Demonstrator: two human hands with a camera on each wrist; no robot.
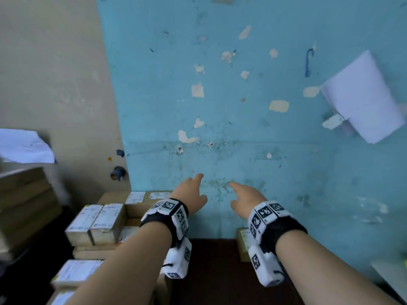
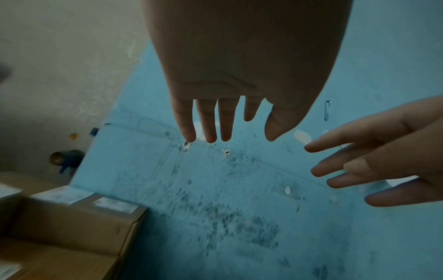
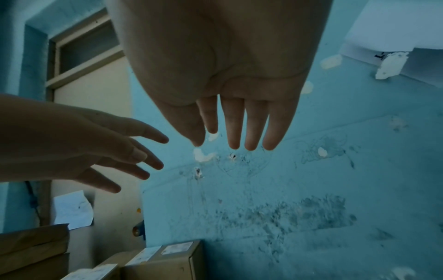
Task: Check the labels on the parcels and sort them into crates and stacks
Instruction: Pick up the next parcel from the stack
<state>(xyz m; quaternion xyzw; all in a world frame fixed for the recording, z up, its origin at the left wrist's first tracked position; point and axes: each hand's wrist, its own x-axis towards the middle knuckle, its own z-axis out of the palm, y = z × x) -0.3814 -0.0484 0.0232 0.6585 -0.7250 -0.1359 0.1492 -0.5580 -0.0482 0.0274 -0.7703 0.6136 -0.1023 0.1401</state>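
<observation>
Both forearms are shown raised toward the chipped blue wall (image 1: 220, 128); the left hand (image 1: 191, 194) and right hand (image 1: 246, 199) are released, fingers spread, grasping nothing. Labelled parcels (image 1: 108, 219), matte cardboard boxes with white paper labels, are stacked at lower left. A parcel is best taken squarely by opposite faces, label upward.

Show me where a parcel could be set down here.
Free: the dark surface at the foot of the blue wall, between the labelled boxes on the left and the lone box on the right. Crowded: the left side, boxes packed and stacked. Left hand and right hand hold nothing.
</observation>
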